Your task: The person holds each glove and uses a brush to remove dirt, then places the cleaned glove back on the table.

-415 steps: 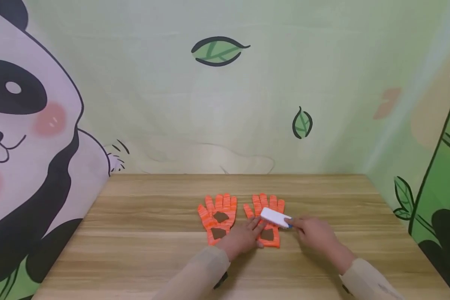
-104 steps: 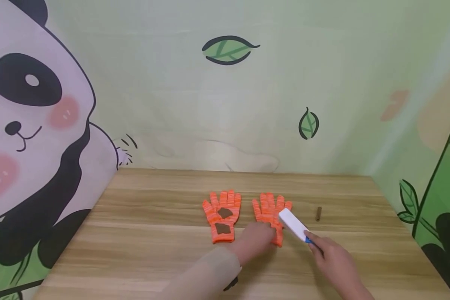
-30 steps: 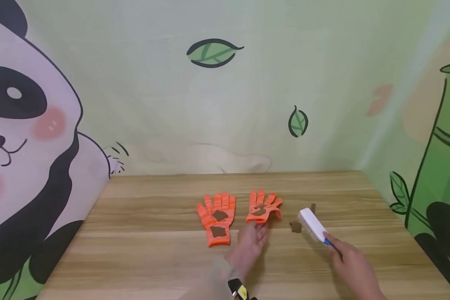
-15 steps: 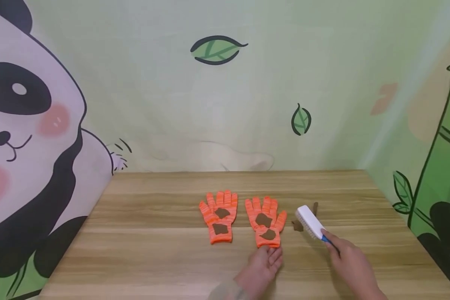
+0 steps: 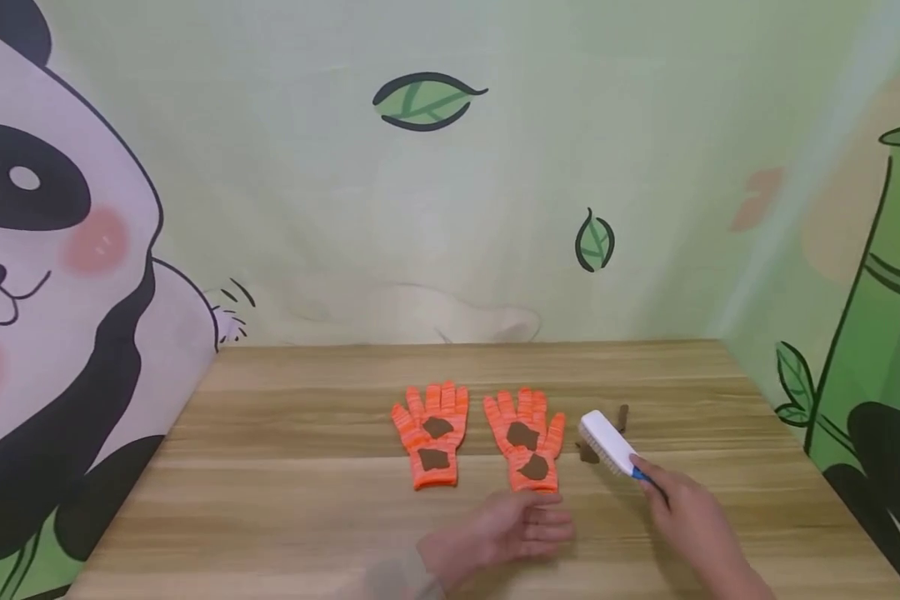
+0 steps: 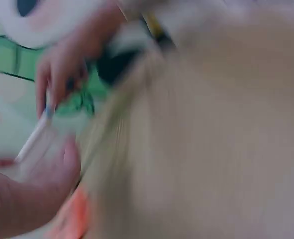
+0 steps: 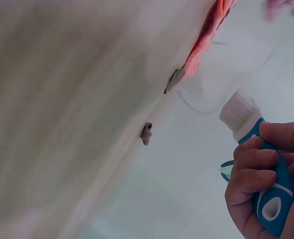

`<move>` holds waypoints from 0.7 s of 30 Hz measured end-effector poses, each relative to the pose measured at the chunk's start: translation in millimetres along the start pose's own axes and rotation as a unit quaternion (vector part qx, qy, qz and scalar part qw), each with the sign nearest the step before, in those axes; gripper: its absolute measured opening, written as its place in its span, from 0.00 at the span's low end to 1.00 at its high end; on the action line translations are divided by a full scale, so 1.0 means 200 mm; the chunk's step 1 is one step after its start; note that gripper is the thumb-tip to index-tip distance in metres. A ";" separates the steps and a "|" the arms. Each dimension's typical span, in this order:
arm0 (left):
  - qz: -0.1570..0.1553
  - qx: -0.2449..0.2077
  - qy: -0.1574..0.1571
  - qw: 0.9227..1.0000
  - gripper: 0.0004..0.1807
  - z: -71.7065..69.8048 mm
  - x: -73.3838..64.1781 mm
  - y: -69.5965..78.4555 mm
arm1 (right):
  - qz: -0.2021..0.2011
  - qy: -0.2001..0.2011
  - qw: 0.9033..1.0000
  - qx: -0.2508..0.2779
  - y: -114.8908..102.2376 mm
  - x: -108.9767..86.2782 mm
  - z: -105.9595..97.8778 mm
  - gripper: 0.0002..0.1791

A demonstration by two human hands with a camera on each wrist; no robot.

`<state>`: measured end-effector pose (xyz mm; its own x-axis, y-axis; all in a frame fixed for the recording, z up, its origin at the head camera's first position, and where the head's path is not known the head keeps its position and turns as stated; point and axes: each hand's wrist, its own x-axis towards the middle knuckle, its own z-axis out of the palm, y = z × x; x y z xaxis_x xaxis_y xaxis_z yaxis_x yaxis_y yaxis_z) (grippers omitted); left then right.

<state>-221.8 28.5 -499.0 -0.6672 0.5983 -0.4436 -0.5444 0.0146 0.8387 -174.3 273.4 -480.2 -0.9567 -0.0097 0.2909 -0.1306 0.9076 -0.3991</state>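
Two orange knit gloves lie flat on the wooden table: a left one (image 5: 448, 437) and a right one (image 5: 525, 408), each bearing two brown patches. My left hand (image 5: 506, 529) is just in front of the right glove's cuff, palm turned up and fingers loosely extended, holding nothing. Whether it touches the cuff I cannot tell. My right hand (image 5: 693, 517) grips the blue handle of a white-headed scrub brush (image 5: 606, 442), raised right of the gloves with its bristles facing down-left. In the right wrist view the fingers curl round the brush handle (image 7: 275, 201).
A flat brown scrap (image 5: 588, 453) lies beside the right glove, partly behind the brush. Farther back is a narrow, rolled brown piece (image 5: 623, 417). The table (image 5: 307, 417) ends against a panda-printed backdrop (image 5: 307, 208). The left wrist view is blurred.
Earlier the brush was over the right glove. Two brown pieces have since appeared on the table. The right glove has been turned over and laid flat, and my left hand has let go.
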 end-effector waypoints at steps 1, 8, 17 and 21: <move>0.026 0.104 -0.010 0.994 0.24 -0.04 -0.01 0.03 | -0.004 0.000 1.000 -0.002 0.00 0.01 0.00 0.20; 0.138 0.669 0.094 0.724 0.16 -0.18 -0.01 0.17 | 0.020 -0.083 0.996 -0.021 -0.07 0.09 -0.01 0.22; 0.099 0.778 0.164 0.599 0.23 -0.21 0.13 0.15 | -0.048 -0.069 0.995 -0.045 -0.15 0.17 0.07 0.19; 0.090 0.782 0.165 0.595 0.26 -0.21 0.17 0.14 | -0.053 -0.090 0.993 -0.049 -0.16 0.23 0.11 0.18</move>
<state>-281.1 15.6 -502.9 -0.8469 0.5171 -0.1240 0.5168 0.8553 0.0369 -219.5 235.0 -474.0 -0.9710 -0.1742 0.1639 -0.2157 0.9337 -0.2857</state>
